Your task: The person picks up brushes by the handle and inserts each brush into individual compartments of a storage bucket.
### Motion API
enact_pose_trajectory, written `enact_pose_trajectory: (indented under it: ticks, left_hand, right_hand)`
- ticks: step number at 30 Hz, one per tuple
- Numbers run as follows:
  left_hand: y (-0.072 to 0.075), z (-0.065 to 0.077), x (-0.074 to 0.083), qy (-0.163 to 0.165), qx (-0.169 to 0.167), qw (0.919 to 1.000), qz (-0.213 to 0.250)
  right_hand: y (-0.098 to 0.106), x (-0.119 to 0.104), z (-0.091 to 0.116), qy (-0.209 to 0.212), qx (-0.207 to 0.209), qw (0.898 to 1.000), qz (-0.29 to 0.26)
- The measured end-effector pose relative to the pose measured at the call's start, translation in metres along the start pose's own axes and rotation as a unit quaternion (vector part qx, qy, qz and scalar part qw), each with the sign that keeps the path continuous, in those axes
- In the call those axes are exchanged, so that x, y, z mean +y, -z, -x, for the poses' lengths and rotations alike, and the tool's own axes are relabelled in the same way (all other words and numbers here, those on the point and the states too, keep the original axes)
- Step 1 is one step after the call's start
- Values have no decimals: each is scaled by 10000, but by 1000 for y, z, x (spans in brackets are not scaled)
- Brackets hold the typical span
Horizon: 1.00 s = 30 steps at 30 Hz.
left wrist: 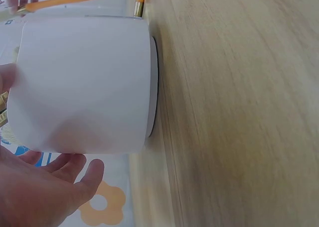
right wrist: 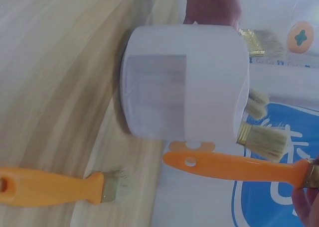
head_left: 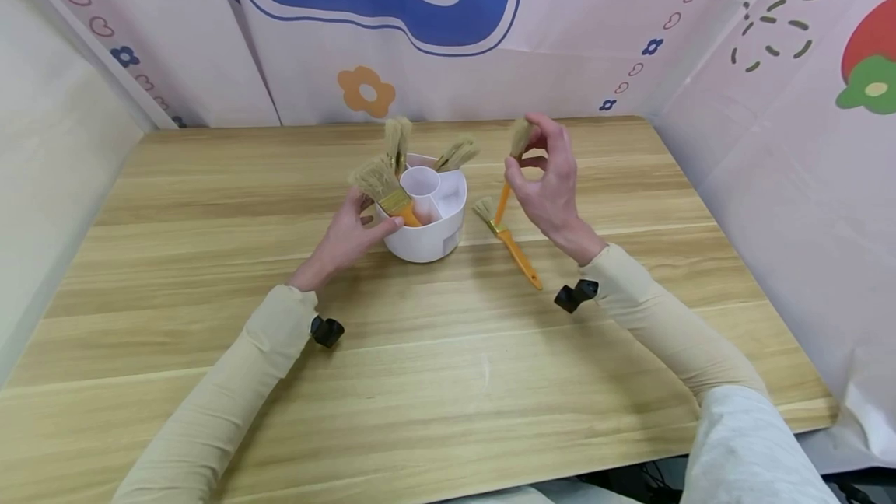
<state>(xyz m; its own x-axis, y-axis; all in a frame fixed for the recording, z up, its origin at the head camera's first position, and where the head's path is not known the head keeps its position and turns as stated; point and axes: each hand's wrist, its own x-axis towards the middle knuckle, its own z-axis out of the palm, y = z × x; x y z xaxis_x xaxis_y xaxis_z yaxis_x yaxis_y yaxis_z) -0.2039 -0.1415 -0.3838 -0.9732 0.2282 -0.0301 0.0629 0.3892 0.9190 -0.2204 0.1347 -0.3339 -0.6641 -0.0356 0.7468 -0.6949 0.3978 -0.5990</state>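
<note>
My left hand grips the side of a white divided organizer, its thumb at the rim. Fingers of that hand touch the organizer wall in the left wrist view. Several paintbrushes stand bristles up in the organizer, one a wide brush beside the left hand. To the right, my right hand pinches a paintbrush near its bristle end, the orange handle hanging down. Below that hand, another paintbrush with an orange handle lies on the table. The right wrist view shows this lying brush apart from the organizer.
The wooden table carries the organizer toward its back edge. White printed sheeting rises behind it, with a side wall on the right and another on the left.
</note>
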Motion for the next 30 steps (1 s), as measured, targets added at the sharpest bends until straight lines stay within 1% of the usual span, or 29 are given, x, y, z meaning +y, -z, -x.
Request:
enact_pose_trajectory:
  ticks: [10, 13, 15, 18, 22, 25, 30]
  left_hand:
    - [1, 0, -2, 10, 27, 10000, 31]
    - [0, -1, -3, -13, 29, 10000, 32]
    - [0, -1, -3, -26, 29, 10000, 34]
    - [0, -1, -3, -45, 24, 10000, 40]
    - [0, 0, -2, -54, 13, 10000, 63]
    - [0, 0, -2, -46, 13, 10000, 70]
    - [-1, 0, -3, -50, 49, 10000, 59]
  right_hand:
    - [-11, -15, -8, 406, 146, 9983, -383]
    - [-14, -18, -10, 550, 258, 9964, -596]
    - [-16, -20, -12, 737, 382, 9935, -784]
    - [-19, -22, -15, 1105, 582, 9865, -1057]
    - [-24, -26, -18, 1469, 765, 9782, -1251]
    - [-28, -31, -21, 1578, 838, 9743, -1372]
    - [-38, -39, -26, 1617, 902, 9696, -1599]
